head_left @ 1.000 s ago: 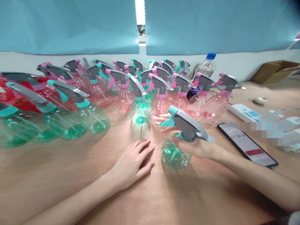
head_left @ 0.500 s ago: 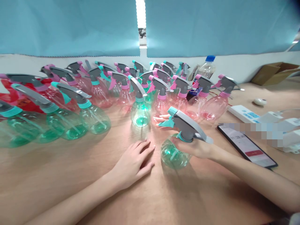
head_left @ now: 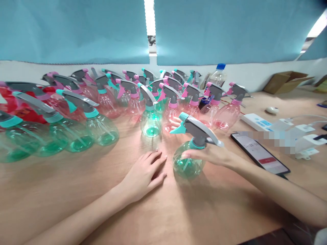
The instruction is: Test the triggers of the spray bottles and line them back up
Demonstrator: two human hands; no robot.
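Note:
My right hand (head_left: pixel 213 154) is around the upper body of a green spray bottle (head_left: pixel 189 166), just below its turquoise collar. The thumb lies across the front, and fingertips show behind the turquoise trigger; the rest of the fingers are hidden behind the bottle. This bottle has a grey head and stands upright on the table. To its left, my left hand (head_left: pixel 143 175) rests palm down on the tabletop, fingers apart, holding nothing. Beyond it stands another green spray bottle (head_left: pixel 151 124), in front of several pink spray bottles (head_left: pixel 228 115).
More green spray bottles (head_left: pixel 80 137) stand in a row at the left. On the right lie a phone (head_left: pixel 263 154), a white power strip (head_left: pixel 255 121) with plugs, and a white mouse (head_left: pixel 272 110). A cardboard box (head_left: pixel 283 83) and a blue-capped bottle (head_left: pixel 218 76) stand farther back.
The view has swung slightly right. My right thumb now shows more plainly across the bottle's front. My left hand stays flat on the table.

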